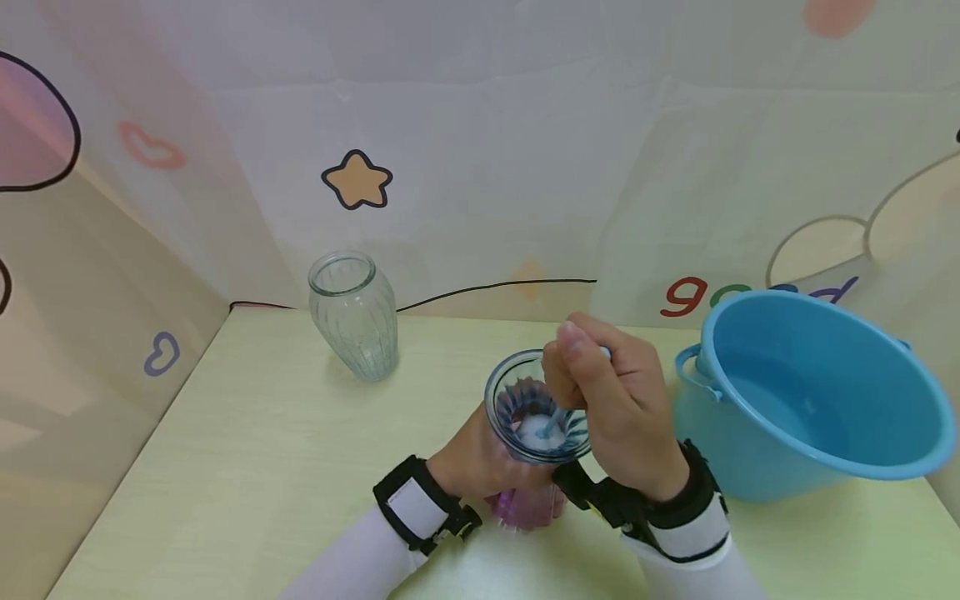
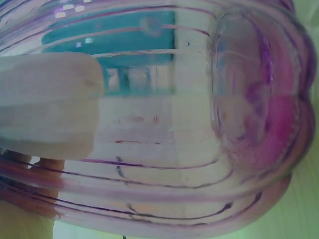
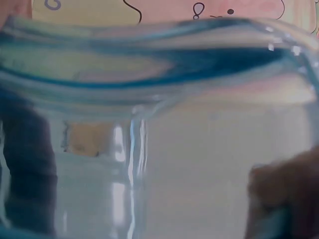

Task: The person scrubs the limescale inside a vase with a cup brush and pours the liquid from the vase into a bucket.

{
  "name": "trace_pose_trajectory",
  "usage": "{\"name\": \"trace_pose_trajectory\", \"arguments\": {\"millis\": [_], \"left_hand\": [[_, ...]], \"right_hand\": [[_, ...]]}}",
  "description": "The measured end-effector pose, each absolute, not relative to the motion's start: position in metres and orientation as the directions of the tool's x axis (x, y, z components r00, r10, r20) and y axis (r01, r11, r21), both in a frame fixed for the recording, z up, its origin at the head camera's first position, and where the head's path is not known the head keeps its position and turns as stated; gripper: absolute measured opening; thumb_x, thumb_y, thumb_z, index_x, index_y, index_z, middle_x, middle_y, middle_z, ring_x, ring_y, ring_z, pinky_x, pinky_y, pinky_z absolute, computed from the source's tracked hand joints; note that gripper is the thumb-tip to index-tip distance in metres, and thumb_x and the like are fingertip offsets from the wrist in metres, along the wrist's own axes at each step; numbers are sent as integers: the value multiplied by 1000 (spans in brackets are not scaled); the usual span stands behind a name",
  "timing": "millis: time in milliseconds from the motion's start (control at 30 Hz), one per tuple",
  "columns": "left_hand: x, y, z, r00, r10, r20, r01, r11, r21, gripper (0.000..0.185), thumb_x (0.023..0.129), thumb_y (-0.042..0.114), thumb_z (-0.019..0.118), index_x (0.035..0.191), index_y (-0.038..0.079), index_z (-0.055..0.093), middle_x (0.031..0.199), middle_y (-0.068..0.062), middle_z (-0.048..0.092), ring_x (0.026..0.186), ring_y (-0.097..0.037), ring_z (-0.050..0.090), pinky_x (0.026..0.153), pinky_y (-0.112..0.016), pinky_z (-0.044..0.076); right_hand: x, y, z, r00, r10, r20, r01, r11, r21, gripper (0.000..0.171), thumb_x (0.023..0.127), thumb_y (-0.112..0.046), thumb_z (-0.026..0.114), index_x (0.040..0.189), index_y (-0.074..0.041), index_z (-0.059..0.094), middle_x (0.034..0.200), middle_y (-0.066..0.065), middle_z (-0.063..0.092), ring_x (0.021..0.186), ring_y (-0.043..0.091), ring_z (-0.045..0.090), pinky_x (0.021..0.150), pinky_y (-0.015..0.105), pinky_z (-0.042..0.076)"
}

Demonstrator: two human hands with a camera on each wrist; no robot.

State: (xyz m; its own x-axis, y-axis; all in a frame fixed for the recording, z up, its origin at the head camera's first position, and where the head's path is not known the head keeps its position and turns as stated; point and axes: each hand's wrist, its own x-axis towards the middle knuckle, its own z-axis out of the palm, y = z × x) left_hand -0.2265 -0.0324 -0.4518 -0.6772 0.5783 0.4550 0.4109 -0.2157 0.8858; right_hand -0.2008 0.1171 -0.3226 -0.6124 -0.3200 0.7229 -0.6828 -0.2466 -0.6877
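Note:
My left hand (image 1: 480, 458) grips a ribbed glass vase (image 1: 525, 510) around its side, its mouth tilted up towards me. Pink-purple tint colours the lower body, which fills the left wrist view. A sponge brush (image 1: 542, 433) with a white head and light blue handle reaches down inside the vase. Its handle is in the fist of my right hand (image 1: 622, 404), right over the rim. Inside the glass, the white sponge head (image 2: 50, 104) shows close up in the left wrist view. Blurred clear glass (image 3: 199, 149) takes up most of the right wrist view.
A second clear ribbed vase (image 1: 352, 321) stands upright at the back left of the pale table (image 1: 247, 467). On the right is a large blue bucket (image 1: 750, 458), close beside my right wrist. A printed cloth (image 1: 480, 167) hangs behind the table.

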Motion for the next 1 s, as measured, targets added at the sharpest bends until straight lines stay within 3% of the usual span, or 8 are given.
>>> {"name": "trace_pose_trajectory", "arguments": {"millis": [300,600,767,1000], "left_hand": [[-226,-32,-452,-675,598,433,367,-237,899,70,79,11,77,138,2,43,126,-28,59,112,-13,61,105,-39,55],[-227,-33,-453,-700,570,431,413,-168,895,65,76,5,81,132,1,49,123,-25,66,113,-17,65,105,-40,55],[-228,-32,-455,-679,578,453,427,-191,884,62,76,3,80,130,0,51,119,-27,66,111,-15,65,104,-42,56],[-225,-30,-453,-697,581,420,395,-177,901,74,74,2,83,137,-1,44,121,-26,63,110,-13,64,102,-40,57]], "right_hand": [[-199,122,-322,-641,-425,639,-665,-110,-739,37,107,2,33,72,-8,42,62,2,34,55,15,38,48,32,32],[-203,128,-318,-630,-396,668,-624,-255,-739,39,109,-3,29,72,-7,40,60,2,30,49,16,33,39,32,26],[-201,131,-316,-633,-398,664,-591,-305,-746,39,110,-3,29,73,-8,41,59,1,30,48,15,32,40,30,26],[-205,137,-318,-620,-358,698,-535,-457,-710,40,110,-4,28,71,-7,35,59,2,27,46,14,28,39,25,22]]}}
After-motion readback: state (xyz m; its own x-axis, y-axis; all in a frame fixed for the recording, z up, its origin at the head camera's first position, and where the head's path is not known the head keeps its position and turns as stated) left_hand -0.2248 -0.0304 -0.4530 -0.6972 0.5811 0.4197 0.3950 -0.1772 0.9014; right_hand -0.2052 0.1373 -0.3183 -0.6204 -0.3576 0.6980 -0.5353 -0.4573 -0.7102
